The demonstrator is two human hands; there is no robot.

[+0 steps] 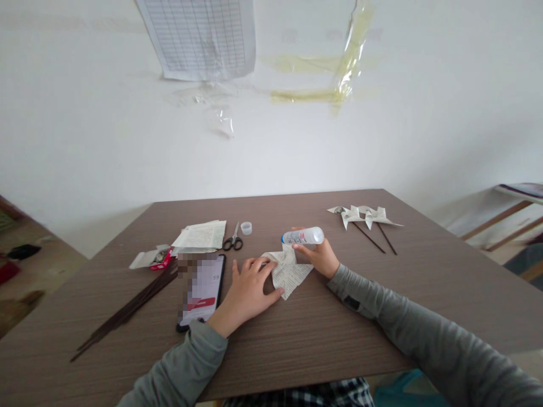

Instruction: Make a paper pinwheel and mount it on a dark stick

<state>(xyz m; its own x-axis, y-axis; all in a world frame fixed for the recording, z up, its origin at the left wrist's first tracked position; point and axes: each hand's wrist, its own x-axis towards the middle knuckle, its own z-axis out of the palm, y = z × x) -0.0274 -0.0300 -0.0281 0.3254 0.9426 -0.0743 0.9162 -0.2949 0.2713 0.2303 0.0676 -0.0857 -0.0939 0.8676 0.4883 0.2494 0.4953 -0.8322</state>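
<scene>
Two-handed steadying

Tabletop point(339, 339): flat support. Left hand point(250, 285): fingers spread, apparently anchoring the paper point(292, 277). Right hand point(322, 258): fingers wrapped round the bottle point(311, 235). Paper: folded, printed, between both hands. Bottle: near-horizontal, blue end above paper, presumably for control.

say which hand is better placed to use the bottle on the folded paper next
Right, most likely: the right hand has the bottle in its grip, close to the folded paper. The left hand touches the paper's left side, well placed to steady it.
</scene>
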